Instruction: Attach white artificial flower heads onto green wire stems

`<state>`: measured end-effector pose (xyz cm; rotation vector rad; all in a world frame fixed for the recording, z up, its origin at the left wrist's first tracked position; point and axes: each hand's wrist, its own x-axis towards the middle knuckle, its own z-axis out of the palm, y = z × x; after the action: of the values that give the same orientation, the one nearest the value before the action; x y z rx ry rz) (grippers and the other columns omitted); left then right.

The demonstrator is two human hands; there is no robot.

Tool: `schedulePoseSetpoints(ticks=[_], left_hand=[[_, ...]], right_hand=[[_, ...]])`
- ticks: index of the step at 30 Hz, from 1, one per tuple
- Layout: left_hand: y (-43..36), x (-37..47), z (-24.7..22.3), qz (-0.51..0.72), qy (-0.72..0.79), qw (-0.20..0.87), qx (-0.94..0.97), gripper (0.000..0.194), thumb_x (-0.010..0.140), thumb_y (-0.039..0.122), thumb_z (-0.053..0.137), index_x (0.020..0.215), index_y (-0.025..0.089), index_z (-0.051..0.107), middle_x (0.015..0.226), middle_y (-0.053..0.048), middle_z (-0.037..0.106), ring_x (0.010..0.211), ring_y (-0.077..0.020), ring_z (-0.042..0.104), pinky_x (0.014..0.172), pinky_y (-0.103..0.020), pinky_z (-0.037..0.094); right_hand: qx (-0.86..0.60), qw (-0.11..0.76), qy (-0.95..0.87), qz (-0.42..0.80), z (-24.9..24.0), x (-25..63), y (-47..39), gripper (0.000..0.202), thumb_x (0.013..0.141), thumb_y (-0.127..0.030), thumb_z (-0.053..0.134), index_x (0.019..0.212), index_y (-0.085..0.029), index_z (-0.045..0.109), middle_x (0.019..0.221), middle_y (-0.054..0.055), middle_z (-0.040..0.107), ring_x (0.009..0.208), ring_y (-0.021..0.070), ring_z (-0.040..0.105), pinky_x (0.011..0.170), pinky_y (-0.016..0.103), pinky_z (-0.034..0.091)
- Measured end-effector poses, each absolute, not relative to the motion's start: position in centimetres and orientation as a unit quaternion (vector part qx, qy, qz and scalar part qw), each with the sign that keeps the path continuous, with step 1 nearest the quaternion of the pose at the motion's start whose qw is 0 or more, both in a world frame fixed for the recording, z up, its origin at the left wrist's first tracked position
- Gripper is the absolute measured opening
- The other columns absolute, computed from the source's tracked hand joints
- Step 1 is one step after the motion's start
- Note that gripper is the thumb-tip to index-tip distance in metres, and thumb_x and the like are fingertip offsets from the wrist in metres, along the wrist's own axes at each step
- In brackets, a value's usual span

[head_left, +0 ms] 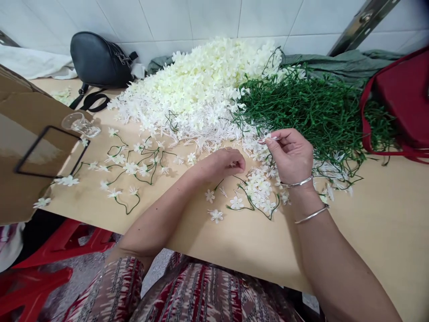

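Note:
My right hand, with two silver bangles at the wrist, pinches a small white artificial flower piece between thumb and forefinger at the edge of the green stems. My left hand hovers low over the table, fingers curled inward; what they hold, if anything, is hidden. Below it lie loose white flowers and a few green stems with blossoms. Between my hands is a small heap of white petals. Behind them rises a large pile of cream and white blossoms.
Several stemmed white flowers are spread on the table to the left. A cardboard box, a clear plastic cup and a black backpack stand beyond. A red bag sits at right; red stools are below.

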<state>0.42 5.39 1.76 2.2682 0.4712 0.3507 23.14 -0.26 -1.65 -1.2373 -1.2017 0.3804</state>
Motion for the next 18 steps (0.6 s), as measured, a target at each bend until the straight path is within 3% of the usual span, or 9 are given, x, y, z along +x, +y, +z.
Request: schedulePoseSetpoints(ticks=[4,6,9,18], left_hand=[[5.0,0.4,2.1,0.120,0.187,0.362,0.905,0.008,0.098,0.023,0.080,0.106,0.022,0.078,0.113,-0.008,0.078,0.107,-0.0230,0.071,0.101,-0.036,0.053],[4.7,0.7,2.1,0.108,0.179,0.329,0.921,0.003,0.100,0.021,0.077,0.100,0.021,0.080,0.110,-0.009,0.077,0.105,-0.0234,0.070,0.104,-0.037,0.051],[4.4,1.1,1.9,0.108,0.174,0.305,0.930,0.012,0.103,0.018,0.072,0.094,0.019,0.080,0.103,-0.008,0.075,0.097,-0.0231,0.069,0.102,-0.038,0.050],[4.0,1.6,2.0,0.073,0.183,0.258,0.946,0.010,0.104,0.021,0.069,0.098,0.019,0.077,0.106,-0.008,0.077,0.098,-0.0227,0.069,0.099,-0.037,0.047]], right_hand=[[-0.526,0.653,-0.511,0.189,-1.9,23.1,-0.1,0.022,0.091,-0.048,0.085,0.094,-0.029,0.074,0.081,0.003,0.079,0.074,0.0240,0.076,0.066,0.039,0.060],[-0.523,0.654,-0.513,0.189,-2.0,22.9,-0.1,0.023,0.091,-0.048,0.085,0.094,-0.029,0.073,0.082,0.003,0.079,0.076,0.0244,0.076,0.068,0.040,0.062],[-0.532,0.641,-0.522,0.182,-1.9,22.7,-0.2,0.023,0.092,-0.047,0.084,0.092,-0.028,0.071,0.082,0.003,0.078,0.076,0.0237,0.076,0.070,0.040,0.063],[-0.544,0.631,-0.529,0.159,-2.1,22.6,-0.3,0.020,0.092,-0.045,0.080,0.094,-0.027,0.072,0.083,0.001,0.076,0.076,0.0215,0.076,0.070,0.039,0.062]])
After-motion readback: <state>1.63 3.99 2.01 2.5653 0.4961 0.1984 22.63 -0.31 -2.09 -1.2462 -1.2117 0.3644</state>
